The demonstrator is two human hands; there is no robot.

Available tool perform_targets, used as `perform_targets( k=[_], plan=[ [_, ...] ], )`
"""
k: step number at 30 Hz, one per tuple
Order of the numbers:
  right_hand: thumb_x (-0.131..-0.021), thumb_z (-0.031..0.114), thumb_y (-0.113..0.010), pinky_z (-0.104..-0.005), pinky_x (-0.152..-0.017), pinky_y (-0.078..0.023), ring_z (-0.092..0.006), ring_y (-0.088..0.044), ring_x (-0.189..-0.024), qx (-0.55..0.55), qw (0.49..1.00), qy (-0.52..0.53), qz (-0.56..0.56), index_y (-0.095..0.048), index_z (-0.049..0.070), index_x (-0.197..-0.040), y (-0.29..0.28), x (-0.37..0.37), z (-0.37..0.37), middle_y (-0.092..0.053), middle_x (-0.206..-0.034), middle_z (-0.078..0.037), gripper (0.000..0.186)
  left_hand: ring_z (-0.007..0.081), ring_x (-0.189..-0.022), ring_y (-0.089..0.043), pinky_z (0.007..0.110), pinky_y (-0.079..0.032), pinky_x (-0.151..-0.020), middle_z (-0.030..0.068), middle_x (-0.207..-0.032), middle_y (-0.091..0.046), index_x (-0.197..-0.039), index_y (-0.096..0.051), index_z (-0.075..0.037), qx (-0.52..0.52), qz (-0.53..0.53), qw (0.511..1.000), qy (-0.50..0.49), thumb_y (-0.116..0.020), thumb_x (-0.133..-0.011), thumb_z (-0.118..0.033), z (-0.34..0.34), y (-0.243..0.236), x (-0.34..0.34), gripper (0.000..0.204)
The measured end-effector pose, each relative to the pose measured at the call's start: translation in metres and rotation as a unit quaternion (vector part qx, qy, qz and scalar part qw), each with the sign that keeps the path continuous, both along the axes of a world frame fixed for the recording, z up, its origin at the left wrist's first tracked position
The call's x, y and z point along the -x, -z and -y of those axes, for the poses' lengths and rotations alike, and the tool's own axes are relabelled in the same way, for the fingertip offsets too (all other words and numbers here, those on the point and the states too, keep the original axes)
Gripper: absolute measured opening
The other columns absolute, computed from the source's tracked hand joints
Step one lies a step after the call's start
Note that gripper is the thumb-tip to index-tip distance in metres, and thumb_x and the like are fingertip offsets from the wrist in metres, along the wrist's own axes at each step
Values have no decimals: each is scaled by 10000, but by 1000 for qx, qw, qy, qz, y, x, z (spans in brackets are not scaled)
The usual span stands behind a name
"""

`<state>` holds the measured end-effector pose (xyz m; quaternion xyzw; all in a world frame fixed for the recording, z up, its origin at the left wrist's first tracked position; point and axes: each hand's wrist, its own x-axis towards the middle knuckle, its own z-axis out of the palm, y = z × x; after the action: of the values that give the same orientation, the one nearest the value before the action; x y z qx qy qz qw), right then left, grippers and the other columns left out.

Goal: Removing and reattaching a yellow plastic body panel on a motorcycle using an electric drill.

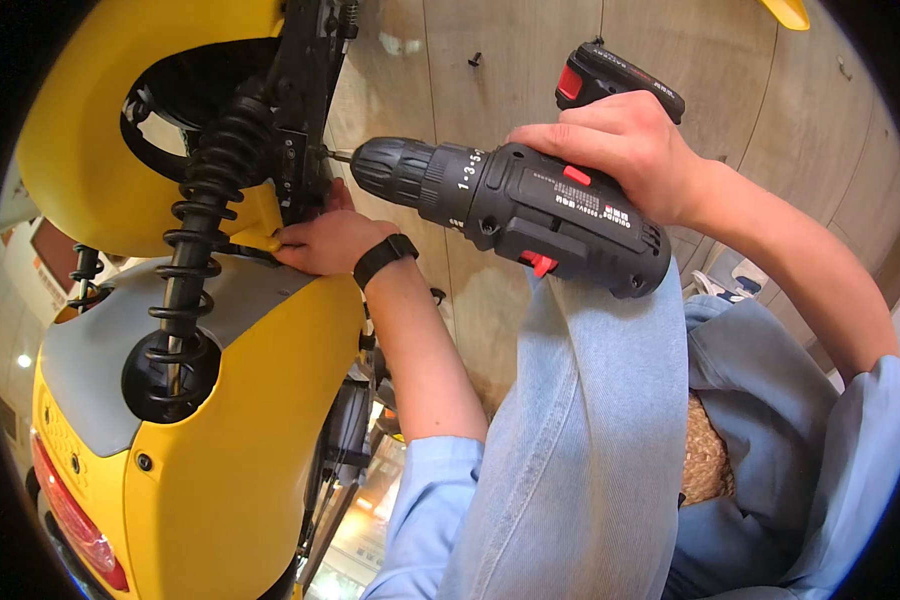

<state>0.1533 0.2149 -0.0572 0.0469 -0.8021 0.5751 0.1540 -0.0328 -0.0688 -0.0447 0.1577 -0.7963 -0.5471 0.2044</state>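
Observation:
My right hand (625,145) is wrapped round the grip of a black cordless drill (570,210) with red switches. The drill points left, its bit (338,155) meeting a black metal bracket (295,165) on a yellow scooter. Below the bit, my left hand (325,240) grips the edge of a yellow plastic panel (255,235); some of its fingers are partly hidden by the bracket. A black coil-spring shock absorber (195,220) stands left of that hand. It runs down into a round hole in the yellow and grey rear body (240,440).
A dark screw (475,60) lies on the wood-look floor (500,110). Part of a yellow piece (788,12) shows at the top right. The scooter's red tail light (75,510) is at lower left. My denim-covered leg (590,430) is close beneath the drill.

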Motion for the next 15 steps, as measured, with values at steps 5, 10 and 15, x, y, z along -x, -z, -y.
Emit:
perform_targets(
  k=[5, 10, 15],
  plan=[
    [-713, 162, -697, -363, -658, -554, -298, -687, -758, 10, 1000, 7, 18, -657, 77, -1145, 3, -4, 0, -702, -876, -93, 442, 253, -882, -626, 392, -488, -828, 108, -1079, -649, -1171, -579, -67, -36, 86, 987, -135, -383, -1041, -331, -75, -28, -20, 353],
    [-709, 158, -694, -363, -634, -548, -290, -679, -722, 6, 1000, -20, 13, -668, 86, -1136, -6, 0, 2, -690, -833, -83, 434, 294, -833, -619, 449, -493, -736, 156, -1021, -650, -1076, -609, -55, -42, 6, 993, -110, -389, -1050, -334, -62, -28, -15, 356],
    [-703, 161, -687, -341, -531, -477, -238, -596, -559, 8, 999, -30, -28, -686, 33, -1091, 2, 3, 13, -588, -667, -68, 409, 303, -789, -685, 427, -614, -730, 197, -1136, -598, -1313, -435, -66, 60, 91, 989, -101, -388, -1042, -382, -57, -27, -21, 419]
  ],
)
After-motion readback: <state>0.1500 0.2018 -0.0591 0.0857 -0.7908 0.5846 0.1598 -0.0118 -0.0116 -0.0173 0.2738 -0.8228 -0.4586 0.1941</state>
